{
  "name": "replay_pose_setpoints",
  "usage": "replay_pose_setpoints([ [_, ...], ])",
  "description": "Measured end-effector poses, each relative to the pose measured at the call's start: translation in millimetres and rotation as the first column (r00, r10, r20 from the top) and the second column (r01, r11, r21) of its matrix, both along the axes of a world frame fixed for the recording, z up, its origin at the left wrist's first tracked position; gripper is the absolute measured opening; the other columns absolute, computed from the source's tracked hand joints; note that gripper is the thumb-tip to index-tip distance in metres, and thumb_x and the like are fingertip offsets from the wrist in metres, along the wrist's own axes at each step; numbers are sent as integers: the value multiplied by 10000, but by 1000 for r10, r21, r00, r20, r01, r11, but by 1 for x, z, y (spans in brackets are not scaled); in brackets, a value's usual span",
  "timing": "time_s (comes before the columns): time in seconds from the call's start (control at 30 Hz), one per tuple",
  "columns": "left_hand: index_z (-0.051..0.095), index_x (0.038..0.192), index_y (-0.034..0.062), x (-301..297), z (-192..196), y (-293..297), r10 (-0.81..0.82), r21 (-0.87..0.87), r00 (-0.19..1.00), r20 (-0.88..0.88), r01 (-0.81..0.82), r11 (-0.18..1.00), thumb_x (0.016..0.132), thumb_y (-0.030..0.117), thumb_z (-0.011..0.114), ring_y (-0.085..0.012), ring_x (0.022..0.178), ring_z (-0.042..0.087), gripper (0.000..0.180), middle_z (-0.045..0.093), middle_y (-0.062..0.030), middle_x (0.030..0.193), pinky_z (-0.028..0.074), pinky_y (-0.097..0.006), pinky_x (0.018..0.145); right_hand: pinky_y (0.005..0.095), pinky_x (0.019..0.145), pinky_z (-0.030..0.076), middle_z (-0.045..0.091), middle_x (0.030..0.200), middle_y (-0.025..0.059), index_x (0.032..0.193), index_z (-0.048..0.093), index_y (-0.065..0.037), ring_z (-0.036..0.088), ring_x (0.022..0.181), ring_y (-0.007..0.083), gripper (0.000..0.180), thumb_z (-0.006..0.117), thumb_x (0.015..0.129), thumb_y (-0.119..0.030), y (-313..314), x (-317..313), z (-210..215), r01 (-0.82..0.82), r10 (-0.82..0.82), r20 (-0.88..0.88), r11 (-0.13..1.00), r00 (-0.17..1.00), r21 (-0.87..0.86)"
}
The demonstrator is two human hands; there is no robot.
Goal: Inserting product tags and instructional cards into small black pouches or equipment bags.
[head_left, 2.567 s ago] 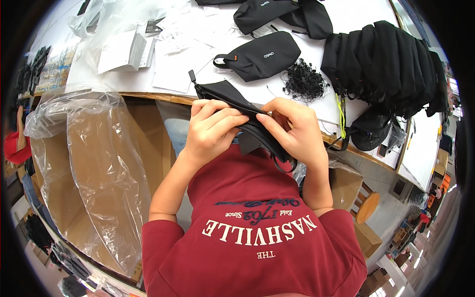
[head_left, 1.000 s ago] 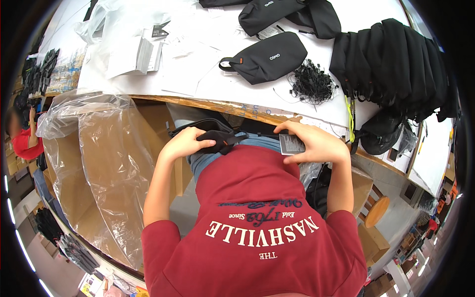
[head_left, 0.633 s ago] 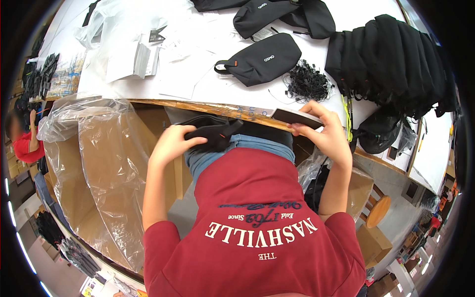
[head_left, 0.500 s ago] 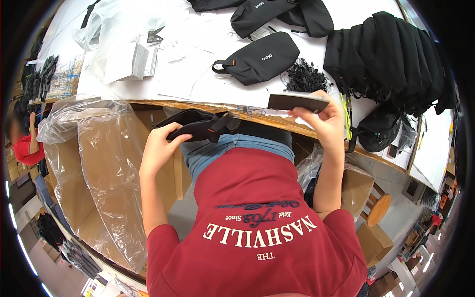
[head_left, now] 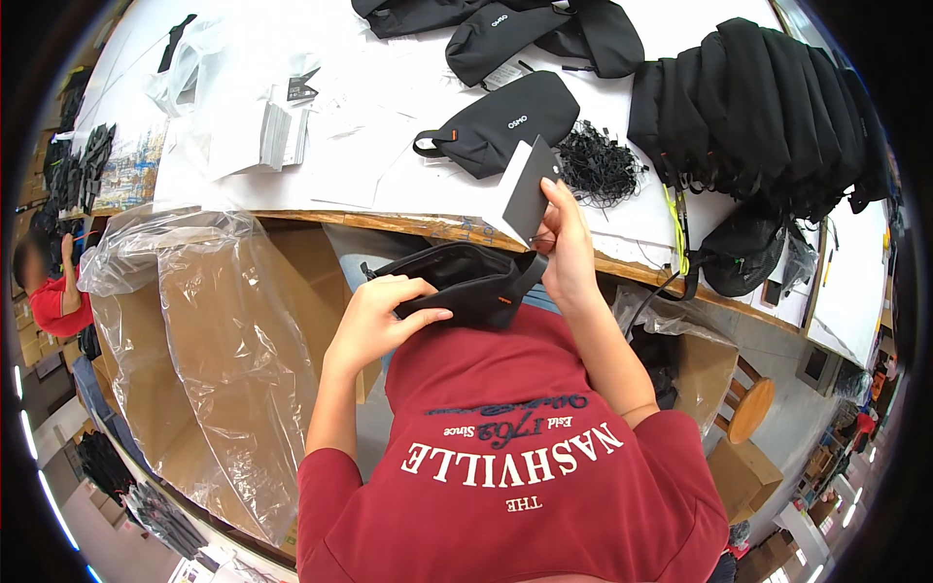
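Note:
My left hand (head_left: 384, 316) grips the near left side of a small black zip pouch (head_left: 476, 291), thumb on the outside, just in front of my body. The pouch's mouth gapes upward, and a short black strap loop with a small orange mark is on its right end. My right hand (head_left: 567, 243) is closed on a folded hang tag (head_left: 526, 194), black on one face and white on the other, upright above that loop. A thin dark string shows at the tag's lower end by my fingers; whether it passes through the loop I cannot tell.
A finished black pouch (head_left: 515, 121) lies on the white table (head_left: 379, 107), beside a heap of black strings (head_left: 598, 165). A row of black pouches (head_left: 758, 117) stands at right. White tags (head_left: 277, 136) are stacked at left. A plastic-lined carton (head_left: 214, 340) stands below the table edge.
My left hand has brought the pouch right and closer to my body, its mouth now wider. My right hand has moved left with the tag, turning it upright beside the pouch's loop.

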State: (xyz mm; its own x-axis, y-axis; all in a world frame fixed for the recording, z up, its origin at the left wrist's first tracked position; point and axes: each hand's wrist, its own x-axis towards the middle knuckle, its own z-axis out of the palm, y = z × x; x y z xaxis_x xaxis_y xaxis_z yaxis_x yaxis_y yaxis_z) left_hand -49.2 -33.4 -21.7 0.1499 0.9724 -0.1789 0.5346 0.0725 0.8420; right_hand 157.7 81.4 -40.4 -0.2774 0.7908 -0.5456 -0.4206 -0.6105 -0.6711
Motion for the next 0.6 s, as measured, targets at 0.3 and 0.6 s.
replay_pose_setpoints([
  [0.3,656,859,15,-14,7,-3,197,85,980,6,-197,977,734,140,755,-225,691,581,203,634,-81,757,445,-315,621,162,694,429,668,853,33,1039,606,21,578,748,33,179,592,930,-121,25,27,6,-19,-175,278,815,944,579],
  [0.6,655,841,103,21,17,22,161,628,963,-216,11,778,656,116,757,-246,1085,525,212,601,-46,1184,440,-347,881,282,466,380,552,535,67,726,656,-25,516,464,134,172,708,801,-170,3,4,53,-791,87,836,387,542,474],
])
